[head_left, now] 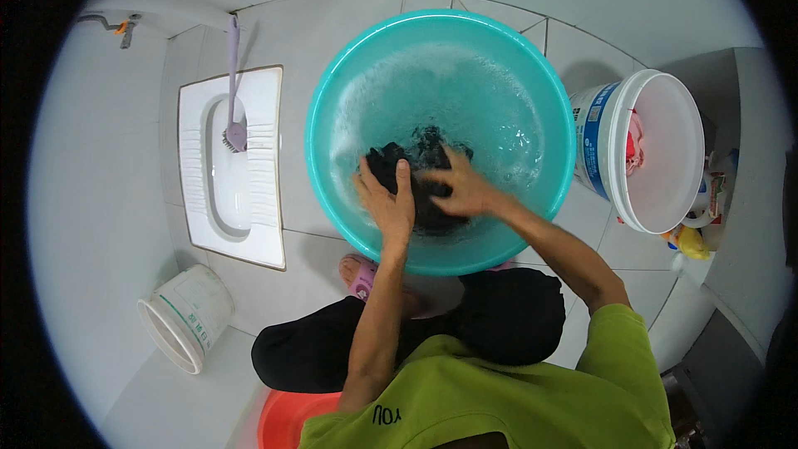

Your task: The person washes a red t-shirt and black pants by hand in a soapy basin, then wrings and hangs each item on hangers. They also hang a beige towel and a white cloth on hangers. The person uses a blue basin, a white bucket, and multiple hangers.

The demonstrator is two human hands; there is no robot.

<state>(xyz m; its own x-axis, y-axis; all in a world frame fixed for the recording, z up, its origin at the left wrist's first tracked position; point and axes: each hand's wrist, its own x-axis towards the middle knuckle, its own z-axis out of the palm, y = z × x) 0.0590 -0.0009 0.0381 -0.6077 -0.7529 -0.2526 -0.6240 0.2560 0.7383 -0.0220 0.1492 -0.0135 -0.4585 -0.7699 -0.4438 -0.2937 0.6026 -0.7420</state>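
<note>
A large turquoise basin holds sudsy water, with a wet black cloth bunched in its near half. My left hand grips the cloth's left part, thumb up and fingers curled over its far side. From the right, my right hand closes on the same cloth, its fingers slightly blurred. Both hands are close together, right at the water. The cloth's lower part lies under the surface, and its garment type cannot be made out.
A white bucket with red and pink cloth inside stands right of the basin, beside some bottles. At left are a squat toilet with a purple brush and a smaller white bucket. A red basin sits behind my legs.
</note>
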